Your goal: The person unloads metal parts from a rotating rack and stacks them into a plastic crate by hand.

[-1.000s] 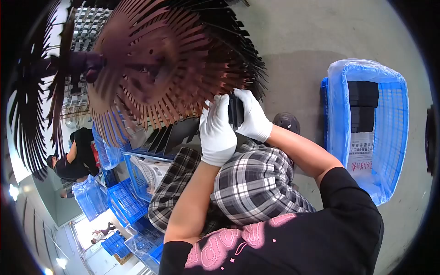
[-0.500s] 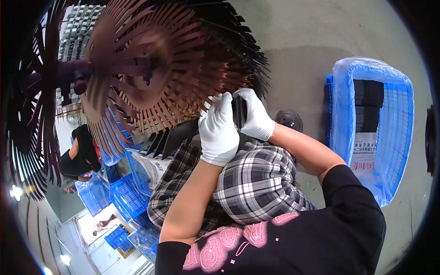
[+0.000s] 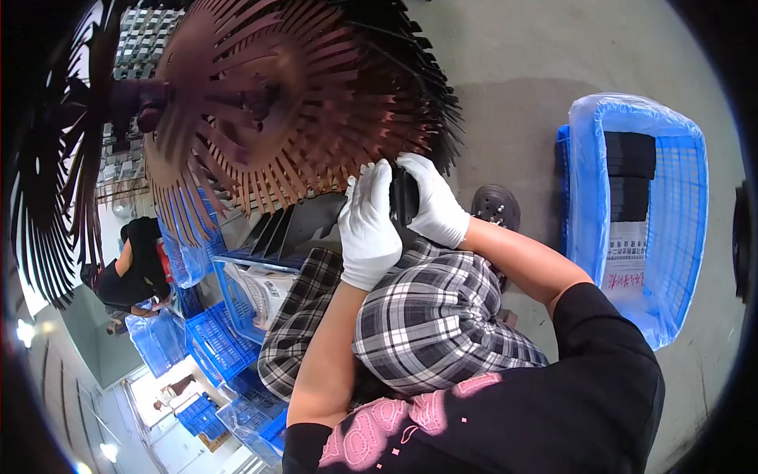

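Fanned tiers of thin, coppery strips [image 3: 260, 150] spread widest; well apart stands a latticed blue crate [image 3: 681, 213] lined with crinkled clear film. The white-gloved left hand [image 3: 369, 229] and right hand [image 3: 433, 204] grip flat, smooth black pieces [image 3: 406, 197] upright between them.

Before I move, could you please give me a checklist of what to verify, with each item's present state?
1. Left hand and right hand both on the black pieces: ok.
2. White gloves on both hands: ok.
3. Number of pieces held: cannot tell.
4. Fingertips free of the brown slatted rack: cannot tell.
5. Plastic liner in the blue crate at right: ok.
6. Black stacks inside that crate: ok.
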`<state>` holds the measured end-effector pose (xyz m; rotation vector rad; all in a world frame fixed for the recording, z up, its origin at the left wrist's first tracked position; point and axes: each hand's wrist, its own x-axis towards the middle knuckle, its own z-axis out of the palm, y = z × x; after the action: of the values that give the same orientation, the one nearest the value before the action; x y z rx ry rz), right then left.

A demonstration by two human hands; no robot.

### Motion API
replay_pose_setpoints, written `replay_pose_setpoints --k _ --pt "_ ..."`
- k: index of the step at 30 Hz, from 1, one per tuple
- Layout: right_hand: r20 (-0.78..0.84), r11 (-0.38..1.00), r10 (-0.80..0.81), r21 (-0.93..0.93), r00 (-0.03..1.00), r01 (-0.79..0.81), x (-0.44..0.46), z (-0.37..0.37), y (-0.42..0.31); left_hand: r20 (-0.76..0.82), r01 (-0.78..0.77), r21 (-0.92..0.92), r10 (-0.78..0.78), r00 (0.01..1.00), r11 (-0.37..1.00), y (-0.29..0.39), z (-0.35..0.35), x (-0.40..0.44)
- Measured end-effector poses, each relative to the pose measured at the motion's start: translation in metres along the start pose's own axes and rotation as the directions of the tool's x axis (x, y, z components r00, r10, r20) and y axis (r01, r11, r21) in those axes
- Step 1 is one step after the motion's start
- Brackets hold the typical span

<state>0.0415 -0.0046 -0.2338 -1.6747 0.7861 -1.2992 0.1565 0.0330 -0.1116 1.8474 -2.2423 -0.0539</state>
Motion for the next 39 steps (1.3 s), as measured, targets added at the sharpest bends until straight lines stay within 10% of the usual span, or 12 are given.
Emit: replay_pose_setpoints --k 14,24,35,39 --pt "0.008 0.973 0.222 0.068 0.975 -0.222 0.0 0.01 0.011 0.14 0.136 0.004 -0.135 0.981 0.991 0.0 0.005 0.002" --pt "-0.026 0.996 0.0 -0.09 1.0 -0.002 -0.011 0.0 -0.001 -0.064 0.167 -0.323 -0.198 0.978 0.932 -0.008 0.007 -0.02" --pt "-0.058 0.975 -0.029 -0.223 0.998 0.015 -0.002 0.022 -0.012 0.099 0.092 -0.068 -0.085 0.991 0.993 -0.015 -0.004 -0.015" --pt "-0.05 0.989 0.063 -0.131 0.997 -0.069 -0.001 0.024 -0.008 0.292 0.3 0.017 -0.292 0.911 0.954 -0.005 -0.013 -0.009"
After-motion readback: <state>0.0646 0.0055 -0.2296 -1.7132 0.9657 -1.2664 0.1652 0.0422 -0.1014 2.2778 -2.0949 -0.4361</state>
